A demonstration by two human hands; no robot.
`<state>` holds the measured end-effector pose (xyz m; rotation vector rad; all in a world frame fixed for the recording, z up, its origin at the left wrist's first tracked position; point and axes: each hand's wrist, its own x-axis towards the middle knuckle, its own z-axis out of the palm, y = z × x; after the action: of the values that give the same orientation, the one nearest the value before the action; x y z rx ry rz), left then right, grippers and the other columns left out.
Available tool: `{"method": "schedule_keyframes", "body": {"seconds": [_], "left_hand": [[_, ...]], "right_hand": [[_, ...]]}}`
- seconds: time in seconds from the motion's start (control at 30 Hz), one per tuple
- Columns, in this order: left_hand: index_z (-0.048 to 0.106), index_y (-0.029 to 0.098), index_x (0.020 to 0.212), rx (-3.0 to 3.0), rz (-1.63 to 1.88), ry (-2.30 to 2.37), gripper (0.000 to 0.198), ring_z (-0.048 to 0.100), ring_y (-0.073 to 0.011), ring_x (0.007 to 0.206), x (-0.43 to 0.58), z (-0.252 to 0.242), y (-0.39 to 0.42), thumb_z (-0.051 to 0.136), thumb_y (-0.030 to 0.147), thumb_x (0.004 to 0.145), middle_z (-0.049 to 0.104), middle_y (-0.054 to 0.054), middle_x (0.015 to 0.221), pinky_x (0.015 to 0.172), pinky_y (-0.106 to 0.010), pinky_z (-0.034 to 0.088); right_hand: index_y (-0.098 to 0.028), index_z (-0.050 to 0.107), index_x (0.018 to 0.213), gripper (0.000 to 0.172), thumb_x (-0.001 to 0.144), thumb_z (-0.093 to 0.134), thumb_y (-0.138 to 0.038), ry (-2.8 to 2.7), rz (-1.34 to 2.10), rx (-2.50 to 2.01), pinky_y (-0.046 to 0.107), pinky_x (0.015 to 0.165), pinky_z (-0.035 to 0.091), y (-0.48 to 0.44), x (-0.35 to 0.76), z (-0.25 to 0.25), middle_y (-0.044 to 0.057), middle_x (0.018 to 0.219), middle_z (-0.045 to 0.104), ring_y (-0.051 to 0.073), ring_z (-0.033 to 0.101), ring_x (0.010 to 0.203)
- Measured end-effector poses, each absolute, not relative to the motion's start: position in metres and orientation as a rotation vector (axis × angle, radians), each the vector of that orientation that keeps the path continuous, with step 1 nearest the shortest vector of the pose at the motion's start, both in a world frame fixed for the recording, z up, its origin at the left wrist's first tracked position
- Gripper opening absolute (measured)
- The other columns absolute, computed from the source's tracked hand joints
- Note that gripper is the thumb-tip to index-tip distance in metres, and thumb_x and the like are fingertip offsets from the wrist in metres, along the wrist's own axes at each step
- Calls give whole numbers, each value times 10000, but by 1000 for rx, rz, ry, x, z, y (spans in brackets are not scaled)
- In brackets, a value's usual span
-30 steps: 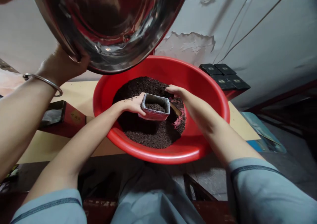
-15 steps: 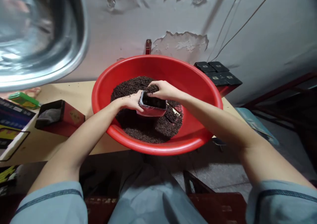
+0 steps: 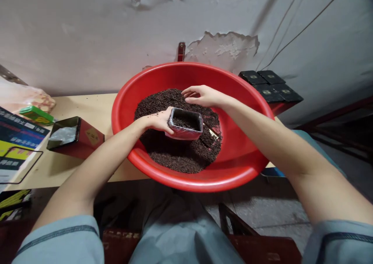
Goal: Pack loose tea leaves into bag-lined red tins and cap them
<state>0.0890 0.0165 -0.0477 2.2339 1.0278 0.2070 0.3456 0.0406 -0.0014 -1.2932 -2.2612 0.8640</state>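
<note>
A wide red plastic basin (image 3: 241,174) holds a heap of dark loose tea leaves (image 3: 186,161). Over the heap, my left hand (image 3: 161,121) grips the left end of a small rectangular tin (image 3: 186,133), which has a plastic liner and dark leaves inside. My right hand (image 3: 204,96) hovers just above and behind the tin, over the leaves. Its fingers are apart and nothing shows in them. Partly sunk in the leaves right of the tin lies a flat piece with a gold-coloured patch (image 3: 213,133).
On the wooden table (image 3: 96,100), a red tin (image 3: 87,135) with a plastic liner lies on its side at left. A green box (image 3: 36,115) and printed packaging (image 3: 17,143) lie beyond it. Several black-topped tins (image 3: 271,87) stand at the right, by the wall.
My right hand has lifted out of the tin and moved back, its fingers spreading. My left hand still holds the tin. The shiny metal bowl at upper left is out of view.
</note>
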Motion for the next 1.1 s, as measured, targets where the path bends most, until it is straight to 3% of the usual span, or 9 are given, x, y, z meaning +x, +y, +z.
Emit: {"method": "schedule_keyframes", "body": {"seconds": [0.07,0.13,0.2,0.27,0.47,0.6,0.73,0.93,1.1], "left_hand": [[461,162,1303,2234,204,1019,946,605,-390,1291,89,-48,16,894,417,502,615,-152,1319,1114,-459,471],[461,167,1295,2237,206,1002,923,611,-389,1283,89,-48,16,890,404,514,620,-150,1311,1113,-472,472],[458,171,1301,2245,215,987,921,601,-393,1299,88,-47,15,887,402,520,606,-158,1337,1129,-489,464],[457,174,1308,2250,215,978,925,594,-399,1307,88,-47,15,887,408,524,590,-168,1367,1132,-501,466],[450,191,1343,2270,185,957,953,530,-426,1397,89,-49,17,883,435,529,563,-168,1442,1213,-528,396],[438,147,1348,2260,155,967,983,519,-450,1400,90,-47,17,872,443,517,545,-213,1460,1210,-543,395],[452,159,1335,2284,194,958,970,558,-437,1354,88,-52,21,864,453,508,587,-188,1394,1157,-532,440],[444,192,1348,2334,242,944,962,619,-380,1268,83,-62,27,852,473,524,622,-123,1318,1096,-475,475],[446,165,1321,2290,228,1050,919,629,-390,1248,86,-55,17,838,457,542,633,-157,1304,1079,-485,493]], "right_hand": [[-224,554,1545,685,924,730,-452,-2261,794,-1455,474,1207,436,66,343,-15,138,1535,598,306,590,1387],[-229,401,1649,872,912,728,-562,-2261,751,-1565,485,1286,306,90,332,-29,163,1696,384,332,393,1554],[-220,263,1701,1006,901,712,-633,-2243,750,-1596,453,1323,197,108,314,-39,183,1775,148,328,201,1636],[-212,208,1714,1048,903,690,-669,-2277,786,-1534,422,1329,164,122,293,-45,190,1785,64,312,132,1652],[-298,563,1530,892,769,816,-688,-2596,678,-1387,508,1274,323,130,251,-48,127,1623,460,379,450,1501],[-209,604,1490,761,812,853,-448,-2633,557,-1366,464,1231,389,120,251,-47,172,1533,561,343,540,1423],[-208,648,1448,667,806,820,-252,-2546,537,-1379,444,1224,403,107,260,-45,137,1512,614,307,555,1422],[-199,749,1285,528,762,759,-130,-2299,542,-1393,356,1161,470,85,279,-32,55,1310,748,227,680,1243],[-209,779,1172,445,733,760,-145,-2100,684,-1319,387,969,594,61,302,2,7,1065,777,211,719,967]]}}
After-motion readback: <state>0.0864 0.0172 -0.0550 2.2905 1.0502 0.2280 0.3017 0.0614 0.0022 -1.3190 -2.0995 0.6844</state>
